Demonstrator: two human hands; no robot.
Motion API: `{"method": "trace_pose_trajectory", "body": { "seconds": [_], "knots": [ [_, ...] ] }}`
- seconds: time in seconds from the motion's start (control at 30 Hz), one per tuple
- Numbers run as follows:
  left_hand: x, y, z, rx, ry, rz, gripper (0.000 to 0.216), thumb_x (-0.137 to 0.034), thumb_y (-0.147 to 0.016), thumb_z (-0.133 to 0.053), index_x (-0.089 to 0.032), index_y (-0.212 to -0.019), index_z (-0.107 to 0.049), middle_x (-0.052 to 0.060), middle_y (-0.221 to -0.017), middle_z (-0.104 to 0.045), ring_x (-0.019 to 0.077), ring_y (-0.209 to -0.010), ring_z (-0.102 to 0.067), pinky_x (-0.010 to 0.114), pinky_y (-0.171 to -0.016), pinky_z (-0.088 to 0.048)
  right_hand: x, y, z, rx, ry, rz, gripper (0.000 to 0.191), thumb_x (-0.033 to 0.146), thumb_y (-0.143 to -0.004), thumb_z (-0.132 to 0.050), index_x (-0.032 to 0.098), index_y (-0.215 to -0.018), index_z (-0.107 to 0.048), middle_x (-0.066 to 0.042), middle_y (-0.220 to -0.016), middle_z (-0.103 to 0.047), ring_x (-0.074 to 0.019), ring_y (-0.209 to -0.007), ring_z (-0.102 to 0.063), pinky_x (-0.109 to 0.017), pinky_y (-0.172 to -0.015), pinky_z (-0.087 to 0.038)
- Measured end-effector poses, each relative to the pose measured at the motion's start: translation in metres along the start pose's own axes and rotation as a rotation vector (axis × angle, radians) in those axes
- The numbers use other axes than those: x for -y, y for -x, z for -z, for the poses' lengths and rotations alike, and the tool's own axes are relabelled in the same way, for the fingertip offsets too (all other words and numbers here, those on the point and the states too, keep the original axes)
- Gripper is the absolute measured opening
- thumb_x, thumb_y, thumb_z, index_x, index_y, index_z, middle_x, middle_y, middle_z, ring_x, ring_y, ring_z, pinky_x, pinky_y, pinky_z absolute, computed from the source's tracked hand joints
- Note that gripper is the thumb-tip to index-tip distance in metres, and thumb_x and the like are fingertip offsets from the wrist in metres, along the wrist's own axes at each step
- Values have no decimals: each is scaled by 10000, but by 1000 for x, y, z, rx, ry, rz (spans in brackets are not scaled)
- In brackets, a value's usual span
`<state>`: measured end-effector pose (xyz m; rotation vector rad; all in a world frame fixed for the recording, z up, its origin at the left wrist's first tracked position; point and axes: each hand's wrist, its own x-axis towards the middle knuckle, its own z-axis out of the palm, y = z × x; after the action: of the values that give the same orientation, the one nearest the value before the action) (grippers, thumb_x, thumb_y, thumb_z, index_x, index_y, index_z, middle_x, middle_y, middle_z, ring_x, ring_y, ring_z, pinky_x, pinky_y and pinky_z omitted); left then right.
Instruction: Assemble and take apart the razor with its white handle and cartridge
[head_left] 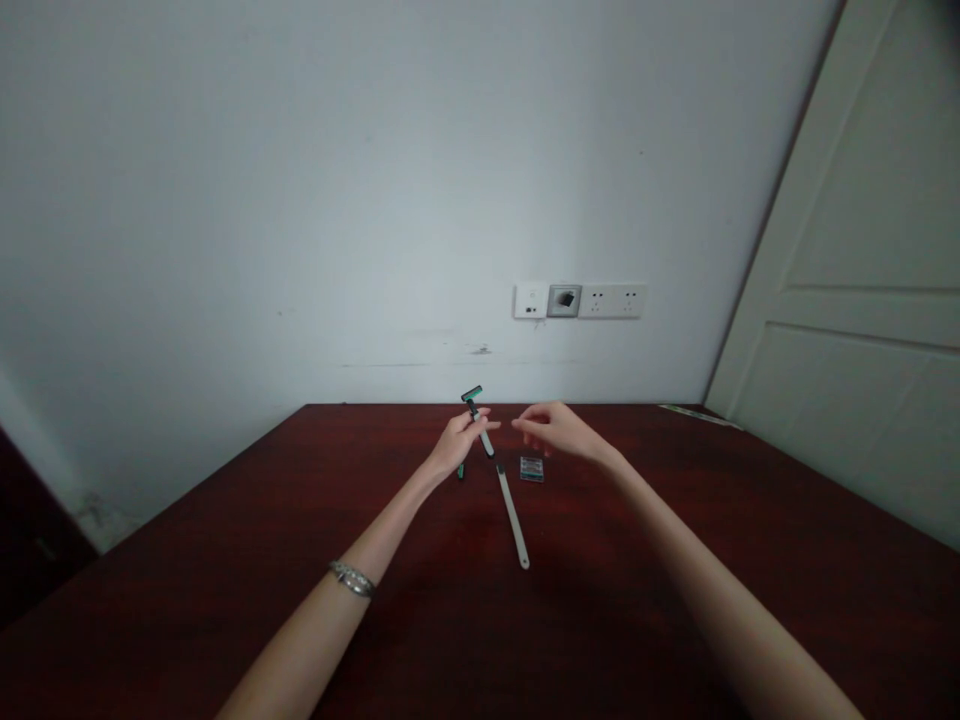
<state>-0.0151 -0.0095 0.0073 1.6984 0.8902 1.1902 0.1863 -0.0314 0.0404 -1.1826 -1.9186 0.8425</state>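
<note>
A razor [481, 420] with a pale handle and a green-and-black head is held between the thumb and fingers of my left hand [456, 443]. Its head points up and away, above the table's far edge. To the right, apart from the razor, my right hand [556, 430] hovers with fingers loosely bent and spread, nothing visible in them. Below the hands lies a long pale handle [514, 516] with a dark tip at its far end. A small clear case [532, 469] rests under my right hand. Beside my left wrist is a small green-and-black piece [461, 471], partly hidden.
The dark red wooden table [420, 620] reaches back to a white wall [375, 200]. Sockets and switch plates [577, 301] are set in that wall. A thin printed strip [699, 415] lies at the far right edge, close to a white panelled door [862, 300].
</note>
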Motion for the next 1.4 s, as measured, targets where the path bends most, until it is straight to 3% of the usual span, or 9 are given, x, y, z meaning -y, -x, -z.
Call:
{"method": "trace_pose_trajectory", "body": {
  "seconds": [0.13,0.27,0.47,0.6,0.7,0.77,0.97,1.17,1.4],
  "knots": [
    [-6,0,6,103,167,161,495,-410,-789,-575,-94,-1169,-536,156,-964,-678,226,-902,-617,340,-789,-426,12,4,-23,92,207,103,348,428,-797,-515,122,-756,-674,-20,-594,-616,-78,-447,-492,-187,-423,-347],
    [-5,1,7,147,265,214,424,-380,-761,-620,-91,-1072,-600,134,-922,-673,187,-807,-619,299,-727,-440,20,6,-45,61,370,220,336,394,-835,-472,146,-717,-665,-20,-628,-633,-103,-537,-537,-202,-513,-349],
    [0,1,6,207,265,260,324,-332,-737,-645,-101,-964,-657,102,-870,-663,150,-752,-597,236,-638,-424,21,8,-64,-7,620,148,332,398,-853,-442,152,-784,-654,-94,-788,-673,-180,-690,-624,-228,-590,-379],
    [-1,2,16,315,114,283,370,-430,-725,-623,-110,-903,-674,88,-848,-659,138,-732,-573,227,-634,-415,22,7,-74,-21,731,38,330,359,-853,-419,137,-829,-662,-142,-851,-679,-241,-813,-646,-253,-644,-401],
    [-3,2,39,473,-141,357,403,-490,-703,-611,-117,-835,-688,76,-824,-661,149,-745,-572,229,-627,-408,18,4,-83,9,703,-55,374,357,-863,-387,130,-796,-676,-155,-829,-688,-248,-822,-653,-259,-659,-412],
    [-4,1,59,515,-288,420,391,-497,-672,-634,-146,-832,-700,73,-855,-670,168,-800,-587,227,-637,-407,14,3,-89,27,691,-105,393,352,-865,-372,127,-790,-686,-164,-832,-693,-249,-825,-656,-264,-668,-421],
    [-6,-3,94,379,-394,438,434,-494,-665,-633,-163,-940,-692,112,-981,-670,209,-898,-611,256,-688,-428,3,4,-106,47,765,-167,391,319,-844,-381,87,-870,-693,-207,-911,-680,-267,-861,-654,-299,-711,-450],
    [-4,-6,93,289,-387,323,399,-428,-637,-658,-165,-934,-700,106,-1013,-664,216,-919,-584,251,-652,-437,1,10,-118,59,836,-139,390,333,-828,-388,104,-875,-700,-187,-904,-682,-283,-863,-651,-333,-716,-471],
    [0,-8,90,206,-405,289,448,-366,-590,-694,-112,-959,-686,114,-894,-686,182,-750,-585,252,-603,-427,6,13,-125,92,864,-144,373,308,-825,-393,116,-885,-707,-189,-916,-682,-290,-869,-651,-360,-717,-480]
  ]
}}
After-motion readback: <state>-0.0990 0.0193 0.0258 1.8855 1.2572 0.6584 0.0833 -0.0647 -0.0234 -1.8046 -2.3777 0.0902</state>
